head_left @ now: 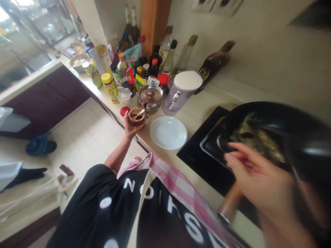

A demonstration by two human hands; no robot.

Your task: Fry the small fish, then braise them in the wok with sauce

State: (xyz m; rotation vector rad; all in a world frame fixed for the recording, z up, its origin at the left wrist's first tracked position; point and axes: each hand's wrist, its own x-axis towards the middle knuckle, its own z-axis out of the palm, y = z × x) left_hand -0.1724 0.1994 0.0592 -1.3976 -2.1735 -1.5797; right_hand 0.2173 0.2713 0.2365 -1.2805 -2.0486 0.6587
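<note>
My left hand (130, 129) holds a small open jar (136, 117) of dark paste with a spoon standing in it, lifted over the counter edge. Its red lid (124, 111) lies just to the left on the counter. My right hand (261, 182), blurred, hovers with fingers apart in front of a black wok (297, 137) with greenish food, above the wok's wooden handle (229, 203). It holds nothing that I can make out. An empty white plate (168, 132) sits between the jar and the black cooktop (199, 155).
A steel pot with glass lid (150, 98) and a white lidded canister (181, 91) stand behind the plate. Several sauce bottles and jars crowd the counter's back corner (139, 58). A yellow bottle (110, 88) stands near the edge. The floor lies to the left.
</note>
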